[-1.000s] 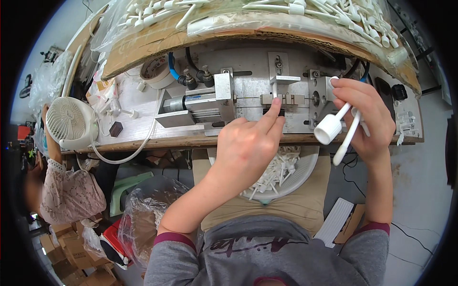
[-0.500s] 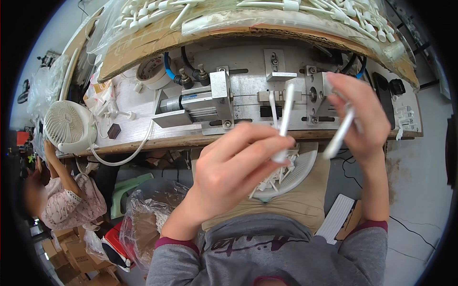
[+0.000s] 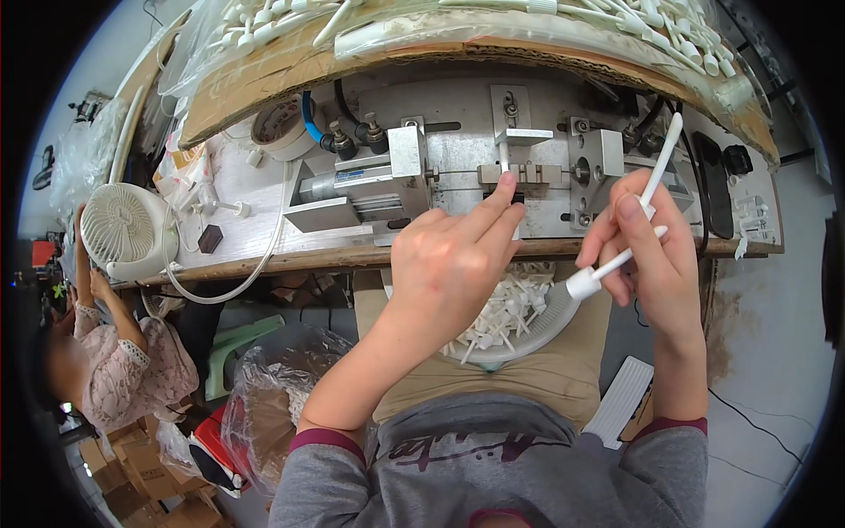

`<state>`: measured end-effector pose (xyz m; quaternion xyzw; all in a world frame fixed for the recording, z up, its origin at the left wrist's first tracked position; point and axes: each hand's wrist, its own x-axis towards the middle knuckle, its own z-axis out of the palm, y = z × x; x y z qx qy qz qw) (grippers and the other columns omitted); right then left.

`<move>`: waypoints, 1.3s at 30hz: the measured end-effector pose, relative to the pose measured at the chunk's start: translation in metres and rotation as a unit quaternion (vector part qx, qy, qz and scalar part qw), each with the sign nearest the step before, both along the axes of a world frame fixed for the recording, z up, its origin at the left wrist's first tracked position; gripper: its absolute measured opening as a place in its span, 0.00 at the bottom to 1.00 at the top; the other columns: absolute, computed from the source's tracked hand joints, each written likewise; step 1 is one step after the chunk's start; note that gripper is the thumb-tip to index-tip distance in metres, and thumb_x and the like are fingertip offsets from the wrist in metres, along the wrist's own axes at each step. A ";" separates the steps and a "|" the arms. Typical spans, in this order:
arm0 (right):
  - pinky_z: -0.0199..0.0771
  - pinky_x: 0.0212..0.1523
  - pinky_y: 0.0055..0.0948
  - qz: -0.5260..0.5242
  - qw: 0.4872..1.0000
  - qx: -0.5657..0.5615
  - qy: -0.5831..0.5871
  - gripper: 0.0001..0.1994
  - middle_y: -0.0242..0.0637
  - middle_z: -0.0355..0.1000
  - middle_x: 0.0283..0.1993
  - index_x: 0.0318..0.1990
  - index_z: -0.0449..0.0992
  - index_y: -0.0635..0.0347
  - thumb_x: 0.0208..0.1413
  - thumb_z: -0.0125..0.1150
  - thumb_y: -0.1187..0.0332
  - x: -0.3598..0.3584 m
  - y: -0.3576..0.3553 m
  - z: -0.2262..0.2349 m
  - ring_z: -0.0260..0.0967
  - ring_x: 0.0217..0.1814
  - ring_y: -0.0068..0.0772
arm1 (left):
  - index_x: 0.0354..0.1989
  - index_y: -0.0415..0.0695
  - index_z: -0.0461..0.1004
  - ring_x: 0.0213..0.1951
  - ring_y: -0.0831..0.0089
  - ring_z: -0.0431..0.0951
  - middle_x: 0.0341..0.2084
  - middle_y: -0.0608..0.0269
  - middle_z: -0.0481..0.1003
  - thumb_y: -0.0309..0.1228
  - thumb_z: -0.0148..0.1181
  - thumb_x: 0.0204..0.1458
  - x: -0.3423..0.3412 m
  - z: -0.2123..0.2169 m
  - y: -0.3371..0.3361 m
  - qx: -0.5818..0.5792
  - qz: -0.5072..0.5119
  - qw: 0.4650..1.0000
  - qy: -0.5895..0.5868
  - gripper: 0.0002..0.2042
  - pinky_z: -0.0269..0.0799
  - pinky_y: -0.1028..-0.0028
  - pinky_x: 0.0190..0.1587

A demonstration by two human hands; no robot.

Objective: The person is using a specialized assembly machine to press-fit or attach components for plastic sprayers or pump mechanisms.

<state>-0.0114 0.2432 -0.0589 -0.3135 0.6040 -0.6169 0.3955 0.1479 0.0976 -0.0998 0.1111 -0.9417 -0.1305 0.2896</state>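
One long desk (image 3: 251,233) crosses the scene, with a cardboard sheet (image 3: 264,110) raised over its back, carrying loose white pieces. Below the sheet's edge, a metal machine (image 3: 458,158) sits bolted together on the desk. A white basin (image 3: 563,321) rests on the person's lap, partly filled with small white parts. At the desk's left end stands a white fan (image 3: 121,220). Both hands are apart: the left hand (image 3: 444,264) touches a white stick (image 3: 504,158) at the machine's small metal block (image 3: 547,174) with its index fingertip; its other fingers are folded, and I cannot tell whether they grip anything. The right hand (image 3: 656,255), right of the machine, is closed on two more, a capped stick (image 3: 613,264) angled down-left and a plain stick (image 3: 665,158) pointing up.
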 end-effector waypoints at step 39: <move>0.73 0.45 0.27 0.032 0.989 -0.065 0.131 0.16 0.41 0.77 0.43 0.49 0.78 0.70 0.69 0.50 0.65 0.026 -0.040 0.025 0.74 0.44 0.27 | 0.46 0.39 0.79 0.33 0.71 0.83 0.38 0.56 0.79 0.19 0.74 0.41 0.011 0.046 0.005 0.155 -0.104 0.969 0.159 0.20 0.80 0.75 0.32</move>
